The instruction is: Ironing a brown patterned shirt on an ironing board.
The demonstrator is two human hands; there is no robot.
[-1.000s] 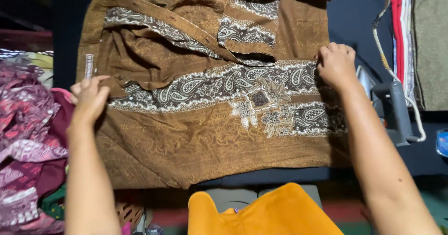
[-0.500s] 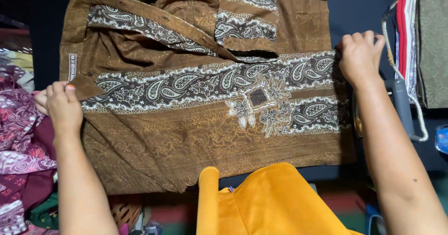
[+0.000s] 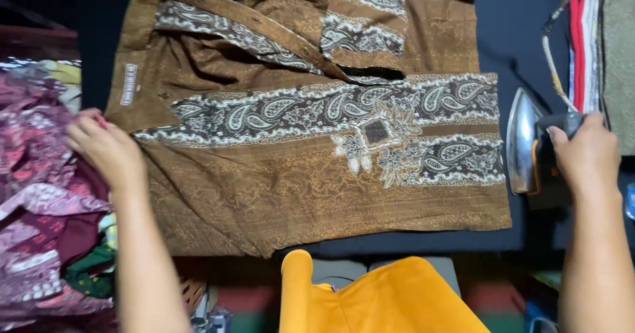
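A brown patterned shirt [image 3: 311,194] with grey paisley bands lies spread flat on a dark blue ironing surface [image 3: 509,35]. My left hand [image 3: 106,149] pinches the shirt's left edge near the collar and its white label. My right hand [image 3: 585,158] is closed on the handle of a clothes iron [image 3: 526,141], which stands on its heel just right of the shirt, its metal soleplate facing the cloth. The iron's cord [image 3: 550,55] runs up toward the far right.
A heap of pink and maroon patterned clothes [image 3: 33,207] lies at the left. Orange cloth [image 3: 370,300] is at the bottom centre, close to me. Stacked folded fabrics [image 3: 595,35] in red, white and olive sit at the upper right.
My right hand left the shirt's right edge and took hold of the iron's handle. My left hand stayed at the shirt's left edge. The camera view shifted left.
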